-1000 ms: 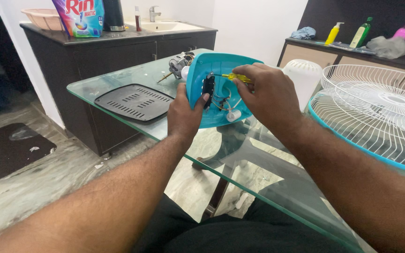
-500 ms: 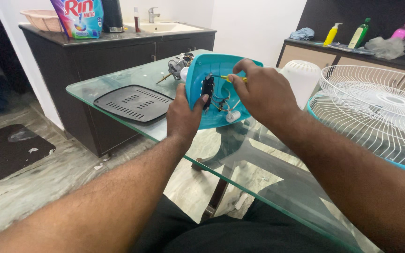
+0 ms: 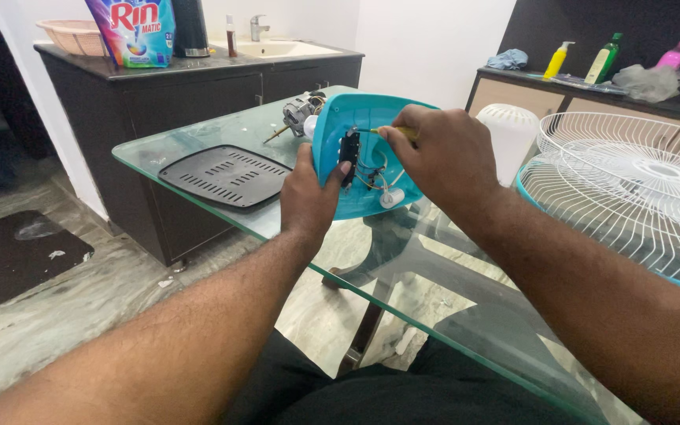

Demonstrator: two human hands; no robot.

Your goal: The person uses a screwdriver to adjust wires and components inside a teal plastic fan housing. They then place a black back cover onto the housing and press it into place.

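The teal fan housing (image 3: 360,153) stands tipped up on its edge on the glass table (image 3: 198,134), roughly midway along the table's near long edge, with its hollow inside turned toward the person. The left hand (image 3: 308,197) grips the housing's left rim from below, fingers curled behind the shell and the thumb laid up over the black switch block (image 3: 349,153) inside it. The right hand (image 3: 442,157) comes in from the right and is closed around a slim yellow-handled screwdriver (image 3: 387,132), pinched between thumb and fingertips. The tool's long axis runs nearly level, from right to left, and its tip sits at the top of the switch block, just above the left thumb. So the working point lies to the left of the right fingers and just above the left thumb; the two hands are very near each other across the housing's cavity. Thin wires and a small white cylindrical part (image 3: 392,197) hang in the lower part of the shell. Behind the housing's far side lies a bare fan motor (image 3: 301,114). A black vented cover plate (image 3: 226,175) rests flat toward the table's left edge, and a white wire fan guard (image 3: 631,189) with a teal rim lies off the right end.
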